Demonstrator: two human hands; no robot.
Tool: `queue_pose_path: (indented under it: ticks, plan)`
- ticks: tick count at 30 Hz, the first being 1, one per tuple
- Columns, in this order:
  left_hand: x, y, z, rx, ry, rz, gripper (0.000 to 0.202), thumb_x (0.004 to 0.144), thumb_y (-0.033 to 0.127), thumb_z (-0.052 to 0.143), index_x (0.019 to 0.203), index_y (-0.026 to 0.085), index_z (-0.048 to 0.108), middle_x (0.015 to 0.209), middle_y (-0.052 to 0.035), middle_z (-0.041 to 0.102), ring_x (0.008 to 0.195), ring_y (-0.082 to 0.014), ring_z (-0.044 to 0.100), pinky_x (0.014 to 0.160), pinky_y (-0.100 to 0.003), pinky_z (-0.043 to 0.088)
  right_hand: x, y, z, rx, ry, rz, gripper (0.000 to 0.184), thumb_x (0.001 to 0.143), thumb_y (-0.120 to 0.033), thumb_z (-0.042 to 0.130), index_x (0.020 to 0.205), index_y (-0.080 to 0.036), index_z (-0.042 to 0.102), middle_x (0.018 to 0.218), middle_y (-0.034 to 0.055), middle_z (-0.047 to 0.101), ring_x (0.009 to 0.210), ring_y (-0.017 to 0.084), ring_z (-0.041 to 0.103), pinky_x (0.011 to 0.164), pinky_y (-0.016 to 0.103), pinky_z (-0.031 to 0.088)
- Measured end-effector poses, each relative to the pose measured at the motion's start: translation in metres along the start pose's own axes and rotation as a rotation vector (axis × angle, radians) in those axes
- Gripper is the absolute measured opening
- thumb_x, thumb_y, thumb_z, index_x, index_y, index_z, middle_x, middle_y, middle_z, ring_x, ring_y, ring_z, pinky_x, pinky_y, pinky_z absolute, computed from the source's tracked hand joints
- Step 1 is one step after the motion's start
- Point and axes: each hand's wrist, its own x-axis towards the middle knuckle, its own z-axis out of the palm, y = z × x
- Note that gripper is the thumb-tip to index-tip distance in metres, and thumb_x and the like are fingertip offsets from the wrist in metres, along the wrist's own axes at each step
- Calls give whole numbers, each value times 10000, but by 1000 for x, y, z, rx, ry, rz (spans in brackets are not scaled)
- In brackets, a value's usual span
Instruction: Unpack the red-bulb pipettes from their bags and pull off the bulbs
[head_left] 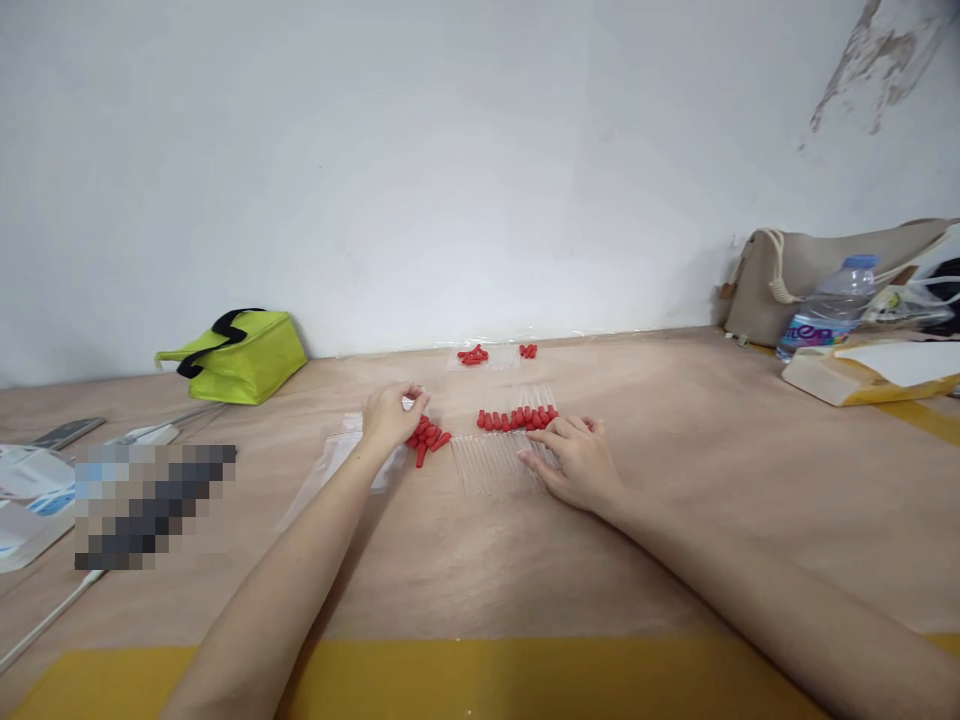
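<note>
My left hand (388, 415) is over a loose pile of red rubber bulbs (427, 434), thumb and forefinger pinched together; what lies between them is too small to make out. Toward the middle of the table, a row of red bulbs (517, 418) sits across thin clear tubes (487, 465) laid side by side. At the row's right end rests my right hand (576, 460), thumb and forefinger apart, fingertips close to the last bulbs and tubes. Clear plastic bags (337, 455) lie flat under and left of my left hand.
By the wall, two small groups of red bulbs (472, 355) lie on clear plastic. A lime-green bag (251, 360) stands at the back left. On the right are a water bottle (825, 305), a beige bag (795, 270) and an open packet (862, 370). A white cable (52, 620) runs along the left.
</note>
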Motion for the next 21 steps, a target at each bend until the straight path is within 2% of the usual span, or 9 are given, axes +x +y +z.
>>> queue_pose_path:
  ticks: [2,4,6,10,13,16,21]
  plan:
    - [-5,17,2,19,1,113,218,767,383,491,786,224,639,871,-18,650,873,-206,555,767,-310,370,0,7,-3,-5,37,76,285,832,-425,453,884,-226,649,751,21,584,777,156,503,791,345,235]
    - [-9,33,6,62,-57,216,206,763,381,505,757,233,649,858,-25,639,909,-224,536,822,-357,342,-1,16,-6,-10,62,145,264,828,-410,462,851,-232,655,704,9,570,742,148,502,764,331,239]
    - [-11,46,13,109,-136,261,204,758,389,516,752,244,660,863,-31,631,927,-237,524,859,-400,308,-1,23,-9,-15,82,195,251,818,-408,476,835,-236,659,681,3,559,725,147,500,749,325,240]
    - [-5,58,29,158,-243,217,301,758,454,498,717,220,683,874,-71,628,935,-262,522,851,-422,309,-2,33,-10,-20,97,237,237,811,-397,484,820,-241,662,678,3,556,733,153,500,741,322,236]
    - [-1,60,40,164,-255,174,374,777,472,454,660,202,684,857,-93,634,913,-270,533,827,-423,329,-2,36,-9,-22,93,249,228,811,-387,483,813,-244,661,686,1,560,745,154,503,739,322,231]
    - [1,61,48,165,-253,132,335,771,418,467,621,202,675,834,-90,645,891,-267,549,800,-406,353,-1,37,-8,-27,86,260,227,809,-380,481,803,-243,662,683,2,559,748,155,505,746,326,229]
    - [-1,62,42,153,-206,53,281,771,354,467,640,188,652,700,-81,648,747,-244,590,692,-348,398,-2,37,-7,-34,77,264,219,805,-377,485,802,-247,662,679,2,556,745,158,508,744,330,239]
